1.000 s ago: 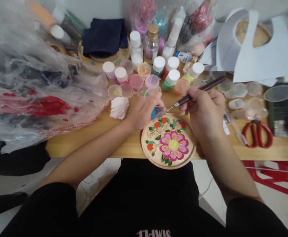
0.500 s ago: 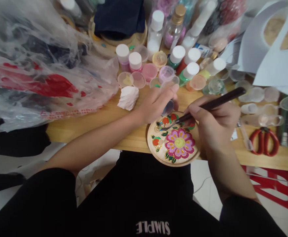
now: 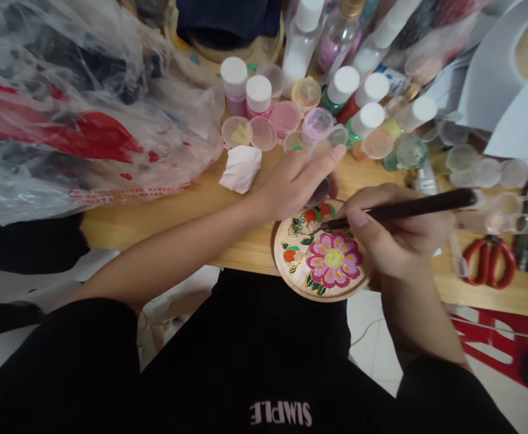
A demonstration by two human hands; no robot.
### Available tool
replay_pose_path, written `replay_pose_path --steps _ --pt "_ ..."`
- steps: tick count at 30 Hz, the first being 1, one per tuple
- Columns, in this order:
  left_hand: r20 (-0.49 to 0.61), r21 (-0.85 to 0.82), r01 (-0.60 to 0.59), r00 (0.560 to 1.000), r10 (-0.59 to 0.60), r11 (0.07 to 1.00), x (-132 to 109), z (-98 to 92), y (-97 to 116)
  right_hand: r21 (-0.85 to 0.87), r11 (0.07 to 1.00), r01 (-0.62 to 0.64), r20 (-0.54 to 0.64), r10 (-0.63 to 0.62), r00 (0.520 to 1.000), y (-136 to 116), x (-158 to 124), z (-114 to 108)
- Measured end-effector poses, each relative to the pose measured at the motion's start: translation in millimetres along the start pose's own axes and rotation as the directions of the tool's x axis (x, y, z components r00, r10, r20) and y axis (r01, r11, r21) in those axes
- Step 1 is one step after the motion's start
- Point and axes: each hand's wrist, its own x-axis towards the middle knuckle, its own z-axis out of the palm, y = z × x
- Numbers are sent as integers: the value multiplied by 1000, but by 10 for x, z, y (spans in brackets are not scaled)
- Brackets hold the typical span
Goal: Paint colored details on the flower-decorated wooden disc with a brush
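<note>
Gripping a dark-handled tool (image 3: 431,205) in my right hand (image 3: 393,226), I hold its tip at the scrollwork on a round wooden plaque (image 3: 298,281), which juts past the near edge of the table (image 3: 210,244). My left hand (image 3: 296,182) grasps a small cup (image 3: 320,193) by its far rim. The pink flower (image 3: 335,259) looks filled in; pale outlined patches near the tip seem uncoloured, so I'd judge the colouring mostly done.

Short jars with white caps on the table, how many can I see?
6: a purple jar and pink jar at the group's left, a dark green jar, red jar and light green jar clustered further right, then a yellow jar furthest right. Others may be hidden.
</note>
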Motion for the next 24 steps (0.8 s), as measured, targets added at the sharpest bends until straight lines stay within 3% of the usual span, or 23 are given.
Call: replay_pose_path --steps 15,24 --pt "-14 -41 17 1000 -18 999 14 19 32 26 997 68 -16 -68 998 42 -13 20" --pt "-19 3 -4 1000 4 1000 6 7 19 15 1000 24 -23 -23 999 47 -55 3"
